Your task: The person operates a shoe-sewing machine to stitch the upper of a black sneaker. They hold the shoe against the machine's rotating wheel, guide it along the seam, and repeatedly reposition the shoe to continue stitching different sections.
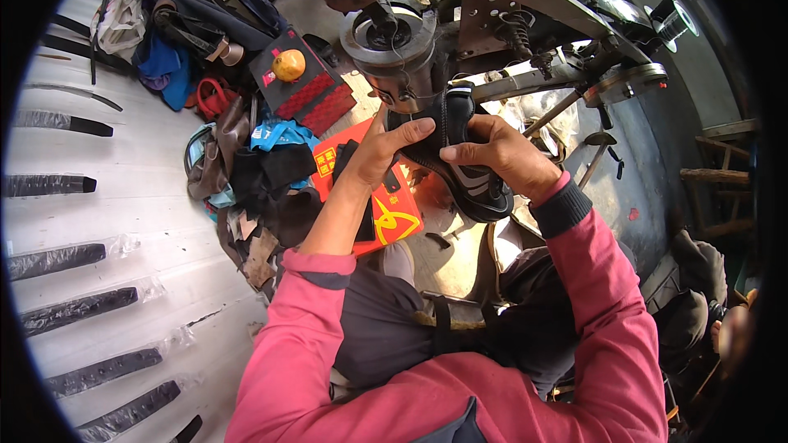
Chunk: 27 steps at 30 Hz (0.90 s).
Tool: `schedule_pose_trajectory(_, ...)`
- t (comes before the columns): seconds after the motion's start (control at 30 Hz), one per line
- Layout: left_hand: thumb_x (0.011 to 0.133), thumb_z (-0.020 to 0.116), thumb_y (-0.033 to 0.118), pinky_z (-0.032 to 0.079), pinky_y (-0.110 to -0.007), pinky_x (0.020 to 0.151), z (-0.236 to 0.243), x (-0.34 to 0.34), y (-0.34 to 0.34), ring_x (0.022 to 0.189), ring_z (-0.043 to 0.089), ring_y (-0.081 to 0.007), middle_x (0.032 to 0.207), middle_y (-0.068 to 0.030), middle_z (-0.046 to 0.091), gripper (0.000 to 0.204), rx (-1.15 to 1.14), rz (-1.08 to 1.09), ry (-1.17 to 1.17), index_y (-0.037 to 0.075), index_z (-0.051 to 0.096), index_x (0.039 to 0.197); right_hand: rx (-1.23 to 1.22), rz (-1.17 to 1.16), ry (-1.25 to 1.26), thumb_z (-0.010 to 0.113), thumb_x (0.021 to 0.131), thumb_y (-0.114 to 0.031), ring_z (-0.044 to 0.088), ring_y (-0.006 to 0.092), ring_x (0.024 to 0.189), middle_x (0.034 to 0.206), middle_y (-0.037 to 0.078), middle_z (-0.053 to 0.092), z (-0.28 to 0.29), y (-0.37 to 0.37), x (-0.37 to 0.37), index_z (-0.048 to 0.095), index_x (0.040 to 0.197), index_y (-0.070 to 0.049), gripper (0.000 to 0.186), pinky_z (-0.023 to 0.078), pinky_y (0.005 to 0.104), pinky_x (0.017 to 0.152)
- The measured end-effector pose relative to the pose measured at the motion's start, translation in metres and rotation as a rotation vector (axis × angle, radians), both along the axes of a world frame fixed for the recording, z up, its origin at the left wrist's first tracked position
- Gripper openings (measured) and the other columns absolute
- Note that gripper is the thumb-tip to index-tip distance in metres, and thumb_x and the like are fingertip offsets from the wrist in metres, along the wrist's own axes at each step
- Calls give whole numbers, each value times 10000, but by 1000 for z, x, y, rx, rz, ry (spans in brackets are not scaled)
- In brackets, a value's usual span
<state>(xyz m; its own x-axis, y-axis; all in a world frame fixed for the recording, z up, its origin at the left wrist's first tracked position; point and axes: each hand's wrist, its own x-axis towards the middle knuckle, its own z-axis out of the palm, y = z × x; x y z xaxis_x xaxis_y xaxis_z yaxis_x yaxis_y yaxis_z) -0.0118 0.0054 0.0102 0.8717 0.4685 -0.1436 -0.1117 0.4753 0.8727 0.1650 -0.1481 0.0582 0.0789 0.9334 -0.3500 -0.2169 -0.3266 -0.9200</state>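
Observation:
A black shoe [472,189] with pale stripes is held at the head of an old metal stitching machine [394,41], its upper end against the machine's round cylinder. My left hand [386,148] grips the shoe's left side, thumb laid across it just below the cylinder. My right hand [497,156] grips the other side, thumb pressing beside a dark seam or zip down the shoe. What lies under the fingers of both hands is hidden.
Left are bags and cloths [176,20], dark boxes [300,98] bearing a round fruit [289,66], a red-and-yellow box [390,226] and dark strips [57,184] on a pale surface. A wooden frame [718,176] stands right. Part of another person [698,312] appears at the lower right.

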Motion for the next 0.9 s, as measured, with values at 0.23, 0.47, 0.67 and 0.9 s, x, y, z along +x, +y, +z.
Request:
schedule_pose_trajectory(0.23, 951, 812, 190, 590, -363, 983, -5, 0, 2, 1127, 707, -215, 1280, -110, 686, 668, 26, 34, 10, 33, 453, 1492, 173, -205, 116, 761, 964, -144, 662, 150, 1128, 1290, 92, 702, 7, -13, -18, 573, 1465, 5, 556, 509, 294, 1020)
schedule_pose_trajectory(0.47, 952, 808, 188, 596, -366, 991, -7, -2, -1, 1128, 718, -225, 1277, -112, 693, 621, 31, 80, 8, 30, 497, 1466, 31, -29, 123, 812, 907, -118, 654, 120, 1075, 1185, 30, 730, 0, -6, -5, 656, 1351, -2, 485, 495, 283, 1003)
schedule_pose_trajectory(0.67, 953, 804, 186, 608, -369, 968, -12, 0, 1, 1093, 732, -216, 1235, -112, 718, 575, 18, 56, 11, 29, 533, 1435, 44, 4, 62, 827, 883, -142, 666, 115, 967, 1074, 30, 742, -5, -4, -2, 694, 1260, 3, 425, 524, 274, 925)
schedule_pose_trajectory(0.9, 955, 801, 178, 612, -374, 956, -10, -2, 1, 1089, 733, -217, 1237, -115, 718, 579, 39, 33, -9, 29, 519, 1439, -44, 38, 119, 824, 876, -66, 687, 112, 999, 1146, 25, 749, -8, -3, 2, 676, 1305, -1, 459, 542, 276, 947)
